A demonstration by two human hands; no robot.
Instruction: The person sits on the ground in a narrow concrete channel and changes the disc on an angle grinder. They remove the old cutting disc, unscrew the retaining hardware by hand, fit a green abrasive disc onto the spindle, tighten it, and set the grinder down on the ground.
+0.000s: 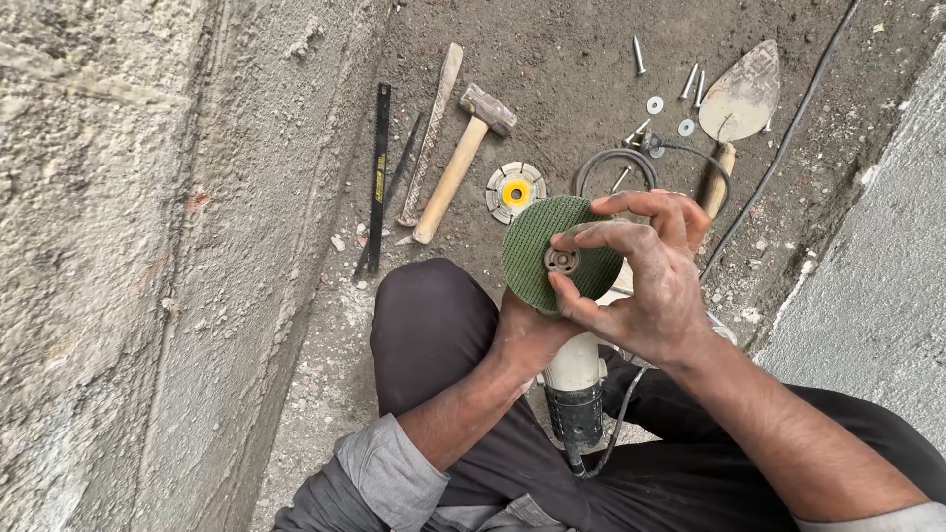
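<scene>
Right hand pinches the metal nut at the centre of the green disc. Left hand grips the angle grinder beneath the disc. Beyond the disc on the floor: segmented blade, hammer, trowel.

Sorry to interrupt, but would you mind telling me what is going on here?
A person crouches on dusty ground with an angle grinder. The left hand grips its body, while the right hand pinches the metal nut at the centre of the green disc. On the ground beyond lie a hammer, a segmented cutting disc and a trowel.
</scene>
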